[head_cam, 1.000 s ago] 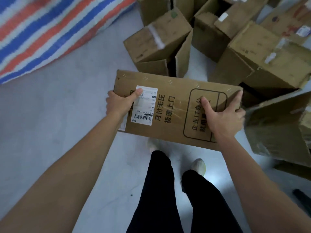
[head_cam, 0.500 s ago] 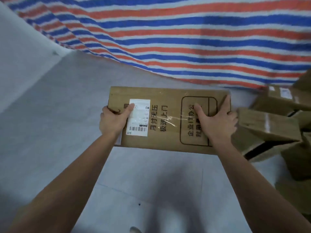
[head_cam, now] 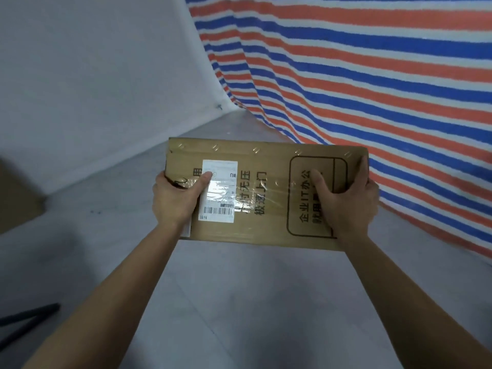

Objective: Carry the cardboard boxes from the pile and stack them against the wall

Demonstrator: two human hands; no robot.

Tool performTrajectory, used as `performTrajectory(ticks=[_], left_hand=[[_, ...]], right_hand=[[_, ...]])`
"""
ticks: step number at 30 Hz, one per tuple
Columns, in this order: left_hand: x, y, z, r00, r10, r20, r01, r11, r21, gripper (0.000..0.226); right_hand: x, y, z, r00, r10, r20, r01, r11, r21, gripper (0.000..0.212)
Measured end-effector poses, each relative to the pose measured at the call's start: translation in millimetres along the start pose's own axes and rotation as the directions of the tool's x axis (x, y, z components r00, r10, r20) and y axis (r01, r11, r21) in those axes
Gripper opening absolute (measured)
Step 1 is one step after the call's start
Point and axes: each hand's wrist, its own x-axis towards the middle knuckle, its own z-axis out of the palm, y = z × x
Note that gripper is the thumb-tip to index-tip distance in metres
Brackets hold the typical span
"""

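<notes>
Brown box, red-blue-white striped tarp

a flat, rectangular brown cardboard box is held out in front of the person, above the pale grey floor, its broad printed face up. the left hand grips the box's left end, thumb lying across the edge of a white shipping label with a barcode. the right hand grips the right end, thumb pressed on a black rounded-rectangle print, fingers wrapped over the far right edge. clear tape crosses the box's middle. beyond the box a plain white wall meets a red, white and blue striped tarpaulin in a corner. another brown cardboard box shows at the left edge, with a dark, blurred bar-like object lower left.
</notes>
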Motion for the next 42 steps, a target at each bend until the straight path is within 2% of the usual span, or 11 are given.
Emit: performTrajectory(ticks=[7, 13, 17, 23, 28, 31, 34, 38, 42], left_hand=[[126, -10, 23, 0.983, -0.051, -0.174, 0.054, 0.998, 0.017, 0.113], [237, -31, -6, 0.929, -0.175, -0.326, 0.169, 0.984, -0.046, 0.103], [290, -53, -50, 0.870, -0.204, -0.449, 0.205, 0.978, -0.046, 0.091], [411, -122, -135, 0.771, -0.233, -0.593, 0.266, 0.963, -0.034, 0.098], [529, -156, -188, 0.757, -0.247, -0.605, 0.275, 0.960, -0.049, 0.108], [603, -167, -203, 0.767, -0.248, -0.592, 0.280, 0.959, -0.039, 0.112], [676, -177, -204, 0.787, -0.204, -0.582, 0.277, 0.960, 0.037, 0.109], [777, -196, -192, 0.785, -0.220, -0.579, 0.290, 0.957, 0.030, 0.110], [873, -224, -185, 0.761, -0.257, -0.595, 0.342, 0.939, 0.033, 0.113]], right_hand=[[102, -59, 140, 0.987, -0.104, 0.120, 0.097, 0.994, 0.058, 0.113], [166, -163, 271, 0.934, -0.206, 0.293, 0.185, 0.978, 0.098, 0.110], [162, -234, 360, 0.874, -0.311, 0.373, 0.260, 0.948, 0.182, 0.108], [124, -352, 518, 0.789, -0.429, 0.439, 0.332, 0.900, 0.284, 0.106], [115, -439, 628, 0.771, -0.443, 0.457, 0.337, 0.893, 0.298, 0.107], [125, -481, 683, 0.788, -0.418, 0.452, 0.317, 0.905, 0.284, 0.107], [143, -512, 737, 0.807, -0.405, 0.430, 0.314, 0.911, 0.268, 0.107], [175, -552, 827, 0.819, -0.388, 0.424, 0.298, 0.917, 0.264, 0.108], [202, -596, 930, 0.784, -0.407, 0.468, 0.310, 0.911, 0.272, 0.107]])
